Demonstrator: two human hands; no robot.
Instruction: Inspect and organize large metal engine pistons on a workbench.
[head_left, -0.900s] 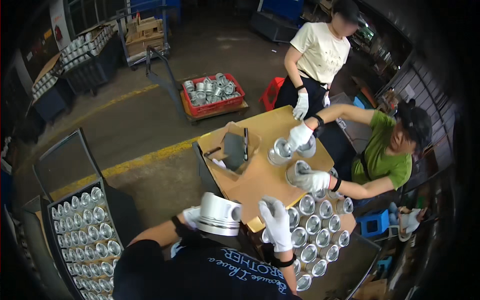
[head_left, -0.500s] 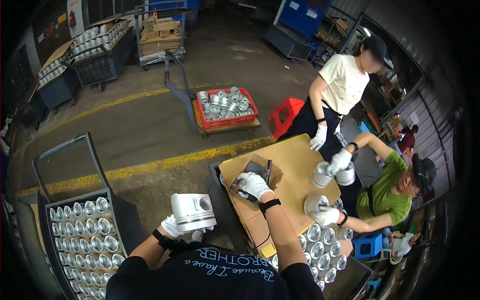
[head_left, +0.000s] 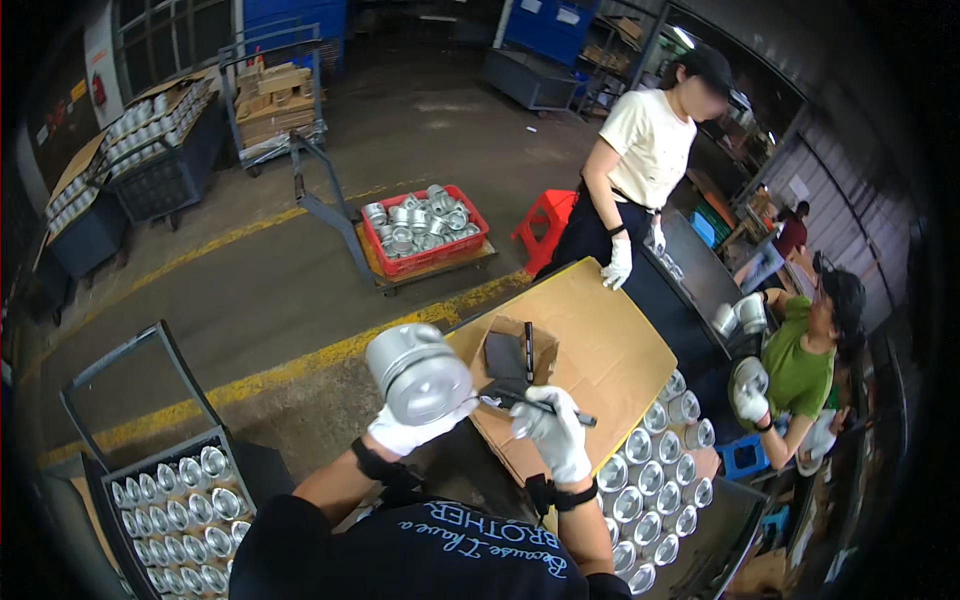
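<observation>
In my gloved left hand (head_left: pixel 408 432) sits a silver metal piston (head_left: pixel 415 375), its round end facing me. My gloved right hand (head_left: pixel 555 432) is closed around a dark, slim pen-shaped tool (head_left: pixel 575 412). The tool's thin end points left and lies close to the piston; I cannot tell whether they touch. Just beyond my right hand is a small cardboard box (head_left: pixel 545 355) with a dark pad (head_left: pixel 505 355) and a black stick (head_left: pixel 529 345) in it. The box stands on a cardboard sheet (head_left: pixel 620 320).
Rows of pistons (head_left: pixel 640 500) stand right of me, more in a cart (head_left: pixel 185 500) at left. Ahead, a red crate (head_left: pixel 425 258) of pistons sits on a trolley. One co-worker (head_left: pixel 650 150) stands by a red stool (head_left: pixel 545 225); another in green (head_left: pixel 800 350) handles pistons.
My right hand has left the box with the pen-shaped tool and come toward the piston. The piston has risen and turned its round end to me. The green-shirted co-worker has drawn back with pistons.
</observation>
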